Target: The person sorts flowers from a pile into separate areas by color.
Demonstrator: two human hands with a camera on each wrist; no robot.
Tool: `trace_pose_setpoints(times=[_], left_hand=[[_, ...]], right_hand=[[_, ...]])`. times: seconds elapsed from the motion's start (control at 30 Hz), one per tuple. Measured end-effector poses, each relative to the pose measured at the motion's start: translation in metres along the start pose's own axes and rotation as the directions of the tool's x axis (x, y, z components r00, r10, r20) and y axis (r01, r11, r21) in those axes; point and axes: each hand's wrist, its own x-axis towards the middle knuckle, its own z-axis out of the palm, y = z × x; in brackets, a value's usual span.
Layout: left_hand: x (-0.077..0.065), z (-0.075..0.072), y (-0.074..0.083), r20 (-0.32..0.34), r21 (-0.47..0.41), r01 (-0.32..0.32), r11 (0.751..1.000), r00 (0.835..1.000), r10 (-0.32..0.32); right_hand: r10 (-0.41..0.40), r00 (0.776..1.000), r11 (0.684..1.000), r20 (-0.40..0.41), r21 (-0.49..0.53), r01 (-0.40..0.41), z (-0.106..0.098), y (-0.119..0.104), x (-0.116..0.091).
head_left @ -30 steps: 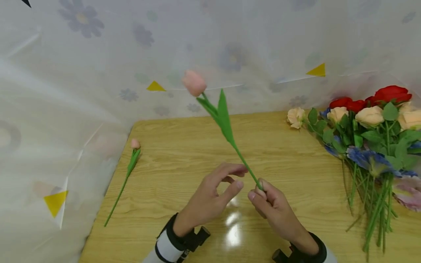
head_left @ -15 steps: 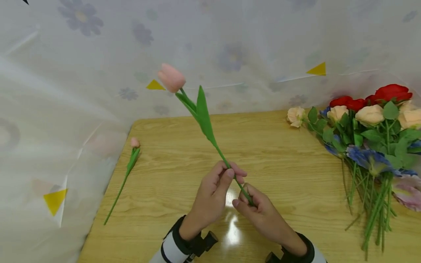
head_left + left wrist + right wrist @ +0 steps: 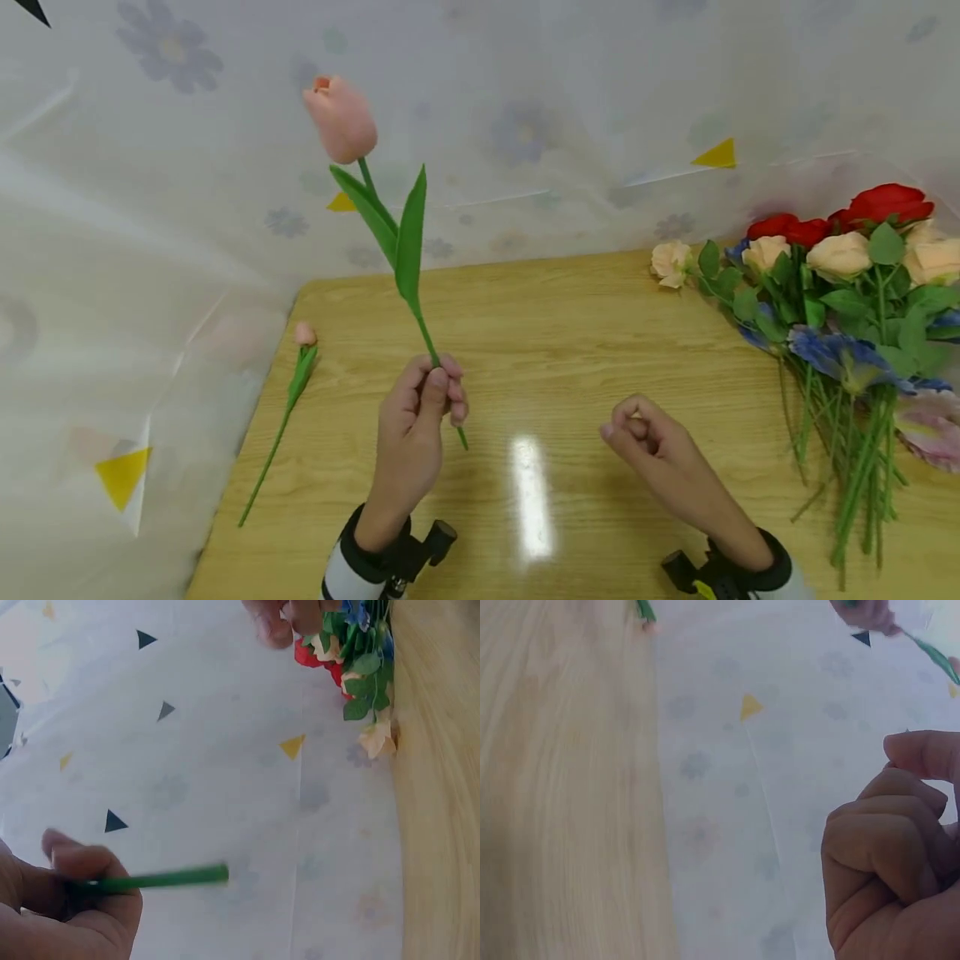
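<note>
A pink tulip (image 3: 343,121) with green leaves stands tilted up and to the left in the head view. My left hand (image 3: 412,433) pinches its stem between thumb and fingers, and the stem's end sticks out below the fingers. In the left wrist view that green stem end (image 3: 172,877) points to the right. My right hand (image 3: 663,458) hovers apart, over the right-centre of the table, its fingers curled and holding nothing. A second pink tulip (image 3: 303,333) lies on the table at the left.
On the right of the wooden table (image 3: 555,333) lies a pile of red (image 3: 892,204), cream and blue flowers, with a pale pink flower (image 3: 930,429) at its lower right. A patterned white sheet (image 3: 465,108) hangs behind and to the left.
The left hand has taken the tulip's stem and carried it up and left. The right hand has let go of the stem and moved right. The tulip on the table stays put.
</note>
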Motion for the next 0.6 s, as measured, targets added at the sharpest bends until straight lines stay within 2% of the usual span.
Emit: trace_pose_setpoints(times=[0.17,0.27,0.37,0.43,0.47,0.5,0.53,0.6], left_hand=[[0.0,-0.023,-0.001,-0.149,0.064,0.064,0.996,0.987,-0.054],[-0.001,-0.033,-0.003,-0.191,0.081,0.082,0.993,0.979,-0.065],[-0.004,-0.044,-0.005,-0.225,0.104,0.093,0.99,0.972,-0.067],[-0.006,-0.051,-0.006,-0.253,0.121,0.1,0.988,0.965,-0.067],[-0.007,-0.055,-0.007,-0.273,0.134,0.105,0.985,0.96,-0.065],[-0.009,-0.059,-0.008,-0.294,0.153,0.11,0.982,0.954,-0.061],[-0.01,-0.063,-0.009,-0.316,0.174,0.121,0.977,0.947,-0.061],[-0.012,-0.072,-0.012,-0.356,0.223,0.152,0.963,0.932,-0.065]], right_hand=[[0.059,0.986,0.983,-0.158,-0.163,-0.085,-0.043,0.008,-0.01],[0.078,0.968,0.961,-0.237,-0.24,-0.136,-0.066,0.015,-0.02],[0.13,0.944,0.921,-0.304,-0.314,-0.228,-0.087,0.02,-0.029],[0.17,0.919,0.857,-0.355,-0.407,-0.316,-0.1,0.023,-0.035],[0.192,0.9,0.811,-0.39,-0.454,-0.369,-0.106,0.026,-0.038],[0.206,0.873,0.752,-0.442,-0.5,-0.431,-0.113,0.029,-0.041],[0.236,0.838,0.69,-0.493,-0.522,-0.501,-0.12,0.032,-0.044],[0.288,0.739,0.564,-0.609,-0.516,-0.645,-0.134,0.041,-0.05]])
